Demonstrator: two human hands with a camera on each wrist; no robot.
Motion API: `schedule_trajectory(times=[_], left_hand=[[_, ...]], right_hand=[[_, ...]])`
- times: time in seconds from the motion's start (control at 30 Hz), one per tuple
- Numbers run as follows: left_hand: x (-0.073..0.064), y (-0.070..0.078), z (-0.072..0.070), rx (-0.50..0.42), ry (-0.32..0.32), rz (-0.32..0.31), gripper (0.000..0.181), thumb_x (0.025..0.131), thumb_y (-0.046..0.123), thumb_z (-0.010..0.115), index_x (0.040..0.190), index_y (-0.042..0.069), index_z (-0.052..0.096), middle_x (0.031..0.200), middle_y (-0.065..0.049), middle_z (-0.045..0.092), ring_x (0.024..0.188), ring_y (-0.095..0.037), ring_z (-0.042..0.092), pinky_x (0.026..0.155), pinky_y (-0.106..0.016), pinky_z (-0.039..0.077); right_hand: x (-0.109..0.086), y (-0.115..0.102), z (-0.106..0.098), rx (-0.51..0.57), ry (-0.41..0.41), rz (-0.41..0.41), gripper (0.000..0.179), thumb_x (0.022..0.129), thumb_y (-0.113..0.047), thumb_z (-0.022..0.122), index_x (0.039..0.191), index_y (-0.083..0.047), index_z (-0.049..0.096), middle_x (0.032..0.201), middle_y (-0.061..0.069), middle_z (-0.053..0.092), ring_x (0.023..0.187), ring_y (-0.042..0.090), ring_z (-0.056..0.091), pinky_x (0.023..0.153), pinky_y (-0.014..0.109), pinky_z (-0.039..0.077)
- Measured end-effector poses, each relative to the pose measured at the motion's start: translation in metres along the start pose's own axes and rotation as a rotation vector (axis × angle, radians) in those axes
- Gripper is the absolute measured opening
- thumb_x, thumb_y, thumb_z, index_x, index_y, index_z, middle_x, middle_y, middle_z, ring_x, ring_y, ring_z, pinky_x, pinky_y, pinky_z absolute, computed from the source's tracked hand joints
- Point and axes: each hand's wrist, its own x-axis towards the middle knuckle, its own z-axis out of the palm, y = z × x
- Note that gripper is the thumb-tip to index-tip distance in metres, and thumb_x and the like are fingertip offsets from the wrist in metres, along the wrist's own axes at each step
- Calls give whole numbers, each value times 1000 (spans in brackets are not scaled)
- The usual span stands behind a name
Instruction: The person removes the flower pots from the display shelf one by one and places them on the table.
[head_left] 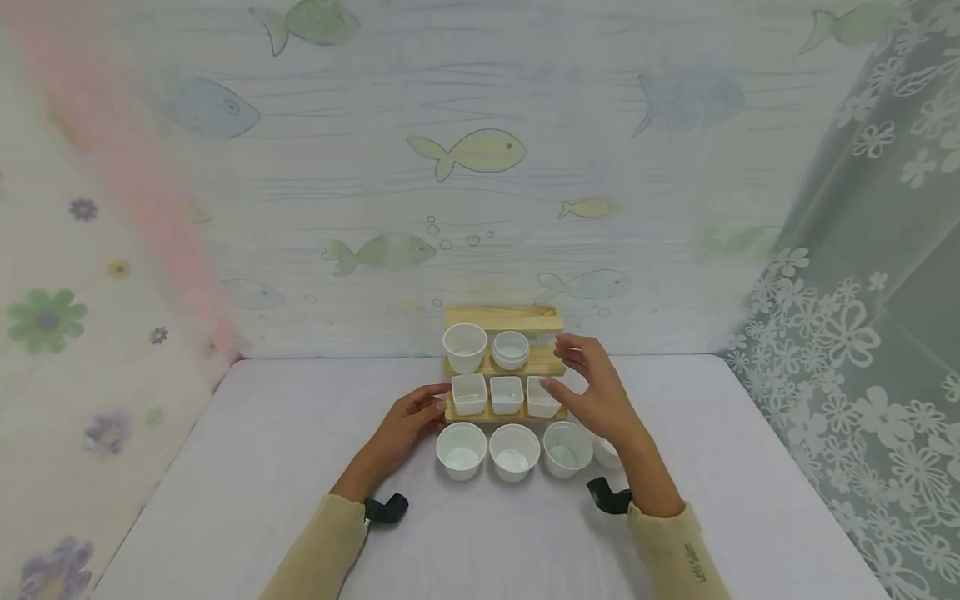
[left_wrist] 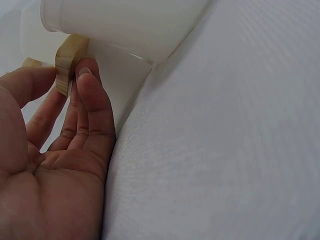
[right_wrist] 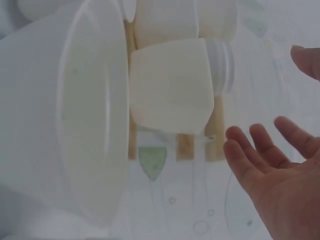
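A stepped wooden rack [head_left: 504,318] stands at the back of the table. My left hand [head_left: 405,429] grips the left end of its lowest step; in the left wrist view the fingers pinch the wooden end [left_wrist: 65,62]. On that step sit three squarish white cups, among them a left one [head_left: 469,393] and a middle one [head_left: 507,395]. The step above bears a larger round cup [head_left: 465,348] and a smaller round cup [head_left: 511,350]. My right hand [head_left: 596,396], fingers spread and holding nothing, hovers by the rack's right end, overlapping the right squarish cup [head_left: 540,402] in the head view.
In front of the rack, several round white cups stand in a row on the white tablecloth [head_left: 480,542]: a left cup [head_left: 461,451], a middle cup [head_left: 514,452] and others toward my right forearm. A fish-patterned curtain [head_left: 480,208] hangs behind the table.
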Motion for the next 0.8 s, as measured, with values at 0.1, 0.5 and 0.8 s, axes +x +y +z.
schedule_trajectory(times=[0.1,0.5,0.8], left_hand=[[0,0,-1,1,-1,-1,43,110,19,60,151,6,55,117,-10,70,105,-19,68,89,-28,59],[1,-1,-1,0,0,8,45,109,19,61,151,4,54,116,-10,69,104,-19,68,88,-27,59],[2,0,-2,3,3,-2,44,109,19,61,150,7,56,116,-11,68,104,-19,67,88,-27,59]], right_hand=[[4,-2,5,18,5,-5,69,94,-6,81,151,2,43,148,22,48,139,39,52,120,47,41],[15,-6,20,21,30,-16,68,95,-9,81,151,2,43,149,22,47,140,41,51,121,51,39],[23,-9,32,14,70,14,72,91,-7,84,152,-2,45,150,20,48,138,39,54,120,50,41]])
